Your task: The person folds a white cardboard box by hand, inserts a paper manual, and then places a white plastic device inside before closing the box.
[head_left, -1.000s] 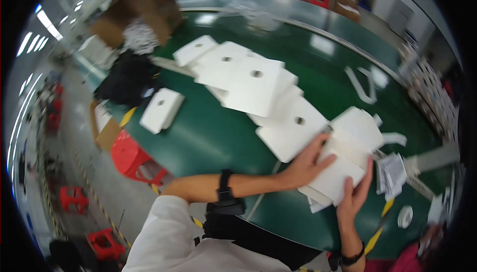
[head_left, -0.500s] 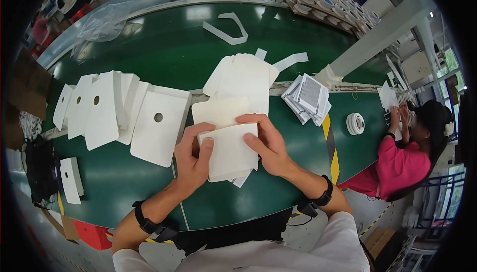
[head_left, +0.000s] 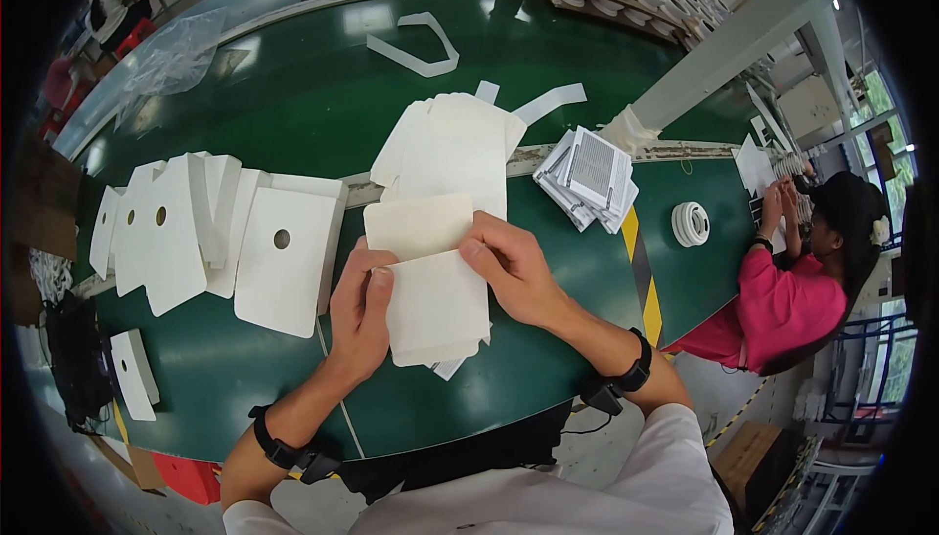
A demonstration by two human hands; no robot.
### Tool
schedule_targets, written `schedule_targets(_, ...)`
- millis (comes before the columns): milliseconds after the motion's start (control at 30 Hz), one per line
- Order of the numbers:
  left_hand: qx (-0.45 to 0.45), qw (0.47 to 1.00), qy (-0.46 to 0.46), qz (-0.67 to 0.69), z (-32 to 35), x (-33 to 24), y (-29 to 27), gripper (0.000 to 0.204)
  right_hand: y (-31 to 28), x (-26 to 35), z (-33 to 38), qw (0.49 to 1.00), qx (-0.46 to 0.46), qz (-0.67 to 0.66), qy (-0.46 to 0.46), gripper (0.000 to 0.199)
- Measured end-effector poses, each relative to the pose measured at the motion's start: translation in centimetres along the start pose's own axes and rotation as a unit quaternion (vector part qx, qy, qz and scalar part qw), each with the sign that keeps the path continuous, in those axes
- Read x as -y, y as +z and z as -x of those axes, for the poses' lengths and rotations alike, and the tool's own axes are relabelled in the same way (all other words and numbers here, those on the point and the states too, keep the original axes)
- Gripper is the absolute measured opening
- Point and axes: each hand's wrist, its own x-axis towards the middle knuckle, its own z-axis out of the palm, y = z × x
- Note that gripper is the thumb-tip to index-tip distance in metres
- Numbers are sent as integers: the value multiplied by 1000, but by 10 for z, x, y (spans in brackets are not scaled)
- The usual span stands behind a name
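Note:
Between my hands is a small cream-white paperboard box blank (head_left: pixel 438 312), with a flap (head_left: pixel 416 226) standing out beyond a crease at its far end. My left hand (head_left: pixel 360 312) grips its left edge, thumb on top and fingers bent round the side. At the upper right corner, by the crease, my right hand (head_left: pixel 516 273) pinches it between thumb and fingers. A corner of a printed sheet (head_left: pixel 450 368) shows from under the blank. Just beyond lies a fanned pile of flat white paperboard blanks (head_left: pixel 456 149).
White folded boxes with round holes (head_left: pixel 284 276) stand on the left; another (head_left: pixel 134 376) lies nearer. Right are printed leaflets (head_left: pixel 590 181), a white coil (head_left: pixel 691 224) and a slanting post (head_left: pixel 724 51). A co-worker in pink (head_left: pixel 787 305) sits far right. Paper strips (head_left: pixel 425 67) lie farther back.
The flap beyond the crease shows more fully now. My right thumb has shifted up and left to the crease, while my left hand keeps its edge. The whole view has swung slightly.

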Motion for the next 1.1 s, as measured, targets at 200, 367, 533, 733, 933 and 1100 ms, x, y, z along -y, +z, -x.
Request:
schedule_targets(200, 49, 998, -22, 16, 0, 8, -9, 20, 11, 31, -2, 981, -72, -181, -7, 26)
schedule_targets(367, 46, 996, -17, 69, -7, 6, -1, 20, -3, 12, -5, 995, 38, -35, -86, 34)
schedule_targets(533, 106, 992, 45, -49, -7, 4, -5, 18, 6, 10, -1, 990, 44, -129, -37, 37)
schedule_targets(733, 114, 993, -4, -30, -6, 2, -6, 12, 6, 30, 2, 991, 90, -55, 82, 33)
schedule_targets(933, 47, 997, -22, -49, -5, -7, -1, 9, -1, 24, -4, 992, 88, -26, 92, 34)
schedule_targets(1100, -64, 992, 80, -76, -10, -9, 7, 27, -3, 17, -4, 998, 37, -30, 41, 36)
